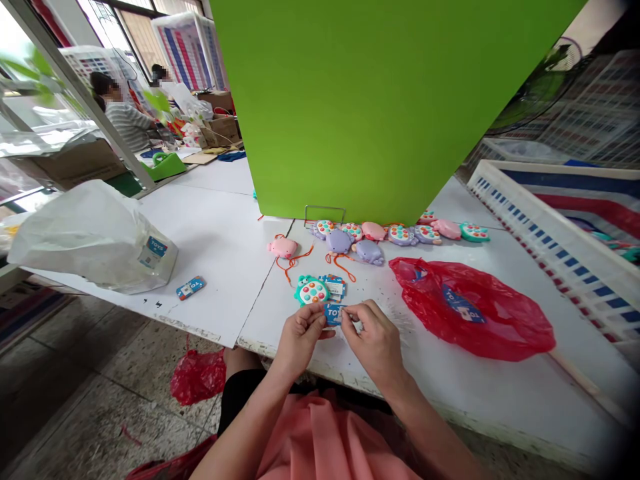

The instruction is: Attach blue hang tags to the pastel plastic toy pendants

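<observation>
Your left hand (pixel 300 333) pinches the left edge of the blue toy tag (pixel 333 313) between thumb and fingertips. Your right hand (pixel 376 339) pinches its right edge the same way, so the tag sits between the 2 hands, just above the near edge of the white table (pixel 280 347). I judge a light hold on the margins best, so the card does not bend. The tag is small, rectangular and blue, with print too fine to read. Just beyond it lie 1 green push-button toy (pixel 311 291) and a stack of tags (pixel 334 285).
</observation>
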`<state>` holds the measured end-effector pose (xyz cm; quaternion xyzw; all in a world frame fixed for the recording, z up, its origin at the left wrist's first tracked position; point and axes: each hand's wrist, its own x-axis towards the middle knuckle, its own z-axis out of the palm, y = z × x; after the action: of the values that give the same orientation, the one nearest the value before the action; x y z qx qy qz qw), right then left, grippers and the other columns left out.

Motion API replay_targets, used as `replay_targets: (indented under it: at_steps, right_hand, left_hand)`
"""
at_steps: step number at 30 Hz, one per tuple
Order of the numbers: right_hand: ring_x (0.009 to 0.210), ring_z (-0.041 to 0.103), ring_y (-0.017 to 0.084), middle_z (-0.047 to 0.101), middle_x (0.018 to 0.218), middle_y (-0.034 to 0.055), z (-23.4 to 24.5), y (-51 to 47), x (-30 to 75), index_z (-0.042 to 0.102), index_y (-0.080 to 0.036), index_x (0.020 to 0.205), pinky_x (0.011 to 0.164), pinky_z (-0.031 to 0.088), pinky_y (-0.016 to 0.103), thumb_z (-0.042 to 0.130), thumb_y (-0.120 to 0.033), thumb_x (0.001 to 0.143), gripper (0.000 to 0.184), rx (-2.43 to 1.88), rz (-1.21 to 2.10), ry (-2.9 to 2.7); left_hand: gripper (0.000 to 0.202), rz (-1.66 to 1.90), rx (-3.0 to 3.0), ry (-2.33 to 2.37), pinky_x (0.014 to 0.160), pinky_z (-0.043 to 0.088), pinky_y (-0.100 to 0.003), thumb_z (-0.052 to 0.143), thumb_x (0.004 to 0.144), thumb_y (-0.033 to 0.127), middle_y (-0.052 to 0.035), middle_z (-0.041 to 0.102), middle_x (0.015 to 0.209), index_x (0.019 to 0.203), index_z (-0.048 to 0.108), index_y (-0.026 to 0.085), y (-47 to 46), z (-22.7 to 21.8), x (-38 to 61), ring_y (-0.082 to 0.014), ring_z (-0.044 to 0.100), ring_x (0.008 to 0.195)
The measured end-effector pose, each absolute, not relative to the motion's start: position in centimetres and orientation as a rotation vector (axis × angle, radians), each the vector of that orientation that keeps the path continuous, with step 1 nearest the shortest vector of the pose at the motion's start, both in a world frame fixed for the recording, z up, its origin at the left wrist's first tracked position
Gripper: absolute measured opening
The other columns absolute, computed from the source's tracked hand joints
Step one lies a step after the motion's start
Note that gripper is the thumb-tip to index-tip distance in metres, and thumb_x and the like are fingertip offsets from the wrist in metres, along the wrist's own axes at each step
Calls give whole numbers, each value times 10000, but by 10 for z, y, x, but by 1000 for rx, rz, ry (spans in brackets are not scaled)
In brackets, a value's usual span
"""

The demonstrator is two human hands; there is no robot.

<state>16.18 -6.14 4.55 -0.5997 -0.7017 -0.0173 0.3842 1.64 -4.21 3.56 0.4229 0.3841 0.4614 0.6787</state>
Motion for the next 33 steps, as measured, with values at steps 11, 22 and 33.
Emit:
replay_targets:
  at_steps: [11, 22, 33]
  right_hand:
    - [634, 578, 151, 625, 716, 22, 48, -59, 172, 624, -202, 936, 550, 457, 256, 576, -321, 828, 168, -1368, 786, -1466]
    - [510, 529, 110, 616, 615, -7, 45, -63, 178, 682, -184, 847, 465, 427, 231, 693, -354, 717, 214, -1238, 1332, -1256]
    - [448, 308, 55, 467, 537, -29, 33, -70, 169, 674, -153, 758, 422, 228, 208, 625, -538, 756, 388, -1005, 1548, -1131]
  left_hand:
    - [258, 986, 1642, 1003, 839, 483, -297, 497, 871, 259, -45, 676, 1035, 1084, 638, 217, -49, 46, 4, -186, 614, 926]
    - [297, 909, 1650, 856, 780, 471, -264, 455, 909, 288, -51, 675, 908, 1143, 619, 207, -49, 54, -4, -159, 609, 840]
    - [220, 1100, 2203, 908, 660, 440, -210, 462, 900, 177, -48, 523, 833, 943, 677, 201, -51, 52, -9, -119, 529, 764]
